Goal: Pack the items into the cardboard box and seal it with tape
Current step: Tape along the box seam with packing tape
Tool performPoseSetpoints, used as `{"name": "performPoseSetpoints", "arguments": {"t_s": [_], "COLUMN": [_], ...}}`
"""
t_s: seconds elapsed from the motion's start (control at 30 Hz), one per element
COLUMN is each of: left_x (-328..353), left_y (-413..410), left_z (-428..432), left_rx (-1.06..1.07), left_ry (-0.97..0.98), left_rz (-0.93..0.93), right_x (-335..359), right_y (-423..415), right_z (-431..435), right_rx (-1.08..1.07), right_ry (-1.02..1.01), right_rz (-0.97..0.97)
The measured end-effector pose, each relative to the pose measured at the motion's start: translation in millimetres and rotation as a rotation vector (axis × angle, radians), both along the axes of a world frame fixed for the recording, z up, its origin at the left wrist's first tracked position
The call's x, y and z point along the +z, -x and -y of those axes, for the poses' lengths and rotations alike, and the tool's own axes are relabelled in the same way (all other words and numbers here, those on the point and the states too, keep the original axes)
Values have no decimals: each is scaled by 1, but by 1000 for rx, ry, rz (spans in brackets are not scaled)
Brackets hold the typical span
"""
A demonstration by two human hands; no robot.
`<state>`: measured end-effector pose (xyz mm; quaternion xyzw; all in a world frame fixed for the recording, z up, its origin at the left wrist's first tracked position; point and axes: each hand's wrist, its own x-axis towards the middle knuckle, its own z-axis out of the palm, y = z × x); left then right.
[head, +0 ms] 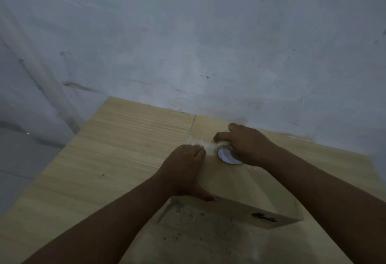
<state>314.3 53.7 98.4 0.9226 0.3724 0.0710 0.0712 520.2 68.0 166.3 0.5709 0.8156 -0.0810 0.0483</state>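
Dim bluish wall (208,34), scuffed and stained, fills the upper view, meeting a pale wood-grain table (117,149) along its far edge. On the table sits the box (240,184), flaps closed, its top facing the camera and its near side bearing a dark printed mark. The right hand's fingers (221,136) curl around a roll of clear tape (226,155), gripping it against the box top near the far edge; the roll's open core shows pale just under the knuckles. The right hand (248,144) covers most of the roll, so how much tape is drawn out cannot be judged, though a glossy strip glints on the cardboard between the two hands. The left hand's fingers (198,151) are bent and pressed down on that strip, holding nothing, and the thumb rests on the box's near top edge. The left hand (183,169) lies flat over the box's left part. Both forearms reach in from the bottom corners, hiding the table's near part. Below the box a gritty, speckled patch of surface shows.
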Motion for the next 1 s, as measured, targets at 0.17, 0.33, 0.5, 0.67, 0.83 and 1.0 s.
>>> {"name": "performPoseSetpoints", "arguments": {"t_s": [0.17, 0.33, 0.5, 0.67, 0.83, 1.0], "left_x": [-3, -3, -6, -10, -10, -10], "left_y": [-4, -9, -7, -3, -3, -4], "left_z": [-5, -8, -10, -5, -1, 0], "left_rx": [-15, 21, 44, 35, 5, 32], "left_ry": [-8, -77, -79, -71, -37, -32], "left_rz": [8, -100, -133, -96, -49, -44], "right_x": [-2, -5, -10, -13, -17, -23], "right_y": [2, 3, 6, 1, -2, -10], "right_z": [4, 8, 4, 10, 18, 26], "right_rx": [-2, -3, -1, 6, -28, -98], "right_ry": [-33, -58, -83, -100, -100, -91], "right_rz": [5, -12, -38, -133, -330, -422]}}
